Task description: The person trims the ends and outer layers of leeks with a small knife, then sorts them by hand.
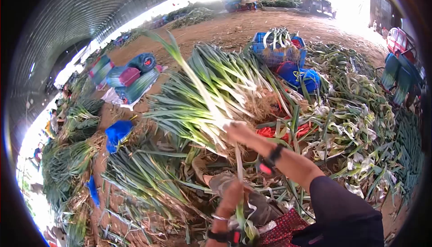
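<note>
My right hand (238, 132) reaches forward over the pile and is closed around the lower white end of a long leek (200, 83). This leek slants up and left, its green top above the others. Close to my lap, my left hand (232, 194) is closed on a second leek (239, 166), held almost upright with its leaves hanging down. A large heap of trimmed leeks (216, 74) lies right in front of me, roots toward the right. Its near edge is partly behind my right hand.
Untrimmed leeks (139, 179) lie at my left. Peeled leaves (355, 125) cover the ground at right. A blue crate (276, 57) with leeks stands behind the heap. Wrapped bundles (128, 76) sit at left, a blue bag (118, 134) nearer. Red netting (283, 132) lies beside the roots.
</note>
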